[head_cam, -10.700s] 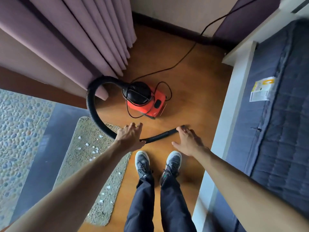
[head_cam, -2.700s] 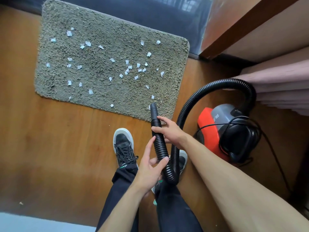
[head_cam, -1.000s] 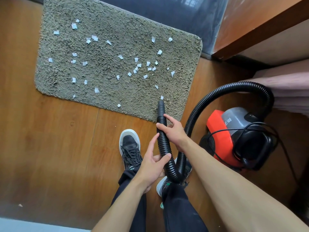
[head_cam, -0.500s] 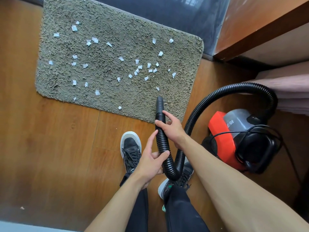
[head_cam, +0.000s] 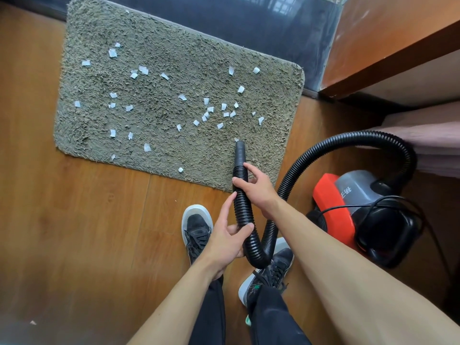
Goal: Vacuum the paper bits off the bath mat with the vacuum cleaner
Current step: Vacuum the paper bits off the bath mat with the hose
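Note:
A grey shaggy bath mat [head_cam: 159, 46] lies on the wooden floor, strewn with several white paper bits [head_cam: 206, 115]. A black ribbed vacuum hose [head_cam: 242, 207] loops from the red and black vacuum cleaner [head_cam: 348, 215] at the right. Its smooth nozzle [head_cam: 240, 153] points onto the mat's near right part, just below one paper bit. My right hand [head_cam: 256, 188] grips the hose behind the nozzle. My left hand [head_cam: 226, 235] holds the hose lower down, thumb and fingers round it.
My two black shoes [head_cam: 196, 227] stand on the wooden floor [head_cam: 74, 220] just below the mat. A dark tiled threshold [head_cam: 249, 23] runs behind the mat. A wooden frame [head_cam: 385, 46] and pink curtain [head_cam: 435, 140] are at the right. A black cord [head_cam: 388, 202] drapes over the cleaner.
The nozzle has moved forward up the mat toward the paper bits, and a bit near its tip is gone. Both hands keep their hold on the hose.

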`<state>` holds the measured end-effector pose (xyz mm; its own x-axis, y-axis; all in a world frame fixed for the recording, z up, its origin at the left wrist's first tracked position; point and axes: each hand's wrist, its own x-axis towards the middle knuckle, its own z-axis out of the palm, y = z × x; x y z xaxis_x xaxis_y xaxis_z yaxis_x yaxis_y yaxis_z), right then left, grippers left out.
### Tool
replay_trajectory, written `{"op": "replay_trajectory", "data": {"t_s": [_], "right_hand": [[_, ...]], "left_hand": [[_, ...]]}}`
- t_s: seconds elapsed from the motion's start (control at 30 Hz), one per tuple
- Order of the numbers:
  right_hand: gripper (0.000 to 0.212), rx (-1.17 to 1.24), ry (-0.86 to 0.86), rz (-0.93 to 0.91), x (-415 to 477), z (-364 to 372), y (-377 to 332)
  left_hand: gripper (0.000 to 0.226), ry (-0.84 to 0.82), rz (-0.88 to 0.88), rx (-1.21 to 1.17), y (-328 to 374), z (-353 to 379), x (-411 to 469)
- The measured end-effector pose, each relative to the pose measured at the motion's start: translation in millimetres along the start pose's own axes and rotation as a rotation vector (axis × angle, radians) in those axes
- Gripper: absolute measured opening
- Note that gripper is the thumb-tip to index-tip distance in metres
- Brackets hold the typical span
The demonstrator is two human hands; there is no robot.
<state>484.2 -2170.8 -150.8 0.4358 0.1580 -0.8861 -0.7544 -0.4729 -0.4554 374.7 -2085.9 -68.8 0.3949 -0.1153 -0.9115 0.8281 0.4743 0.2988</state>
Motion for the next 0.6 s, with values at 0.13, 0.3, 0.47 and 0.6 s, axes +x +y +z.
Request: {"op": "replay_trajectory", "data": {"t_s": [0.13, 0.3, 0.47, 0.6], "right_hand": [[0.065, -0.003, 0.006, -0.010, 1, 9, -6], [0.066, -0.018, 0.014, -0.020, 4, 21, -19], [0.066, -0.041, 0.013, -0.038, 12, 31, -37], [0.067, -0.070, -0.019, -0.028, 17, 37, -44]], "left_hand": [[0.074, 0.004, 0.012, -0.007, 3, -9, 0], [0.073, 0.002, 0.038, -0.012, 12, -21, 1], [0.074, 0.004, 0.054, -0.031, 26, -32, 5], [0.075, 0.021, 0.047, -0.027, 33, -35, 3]]}}
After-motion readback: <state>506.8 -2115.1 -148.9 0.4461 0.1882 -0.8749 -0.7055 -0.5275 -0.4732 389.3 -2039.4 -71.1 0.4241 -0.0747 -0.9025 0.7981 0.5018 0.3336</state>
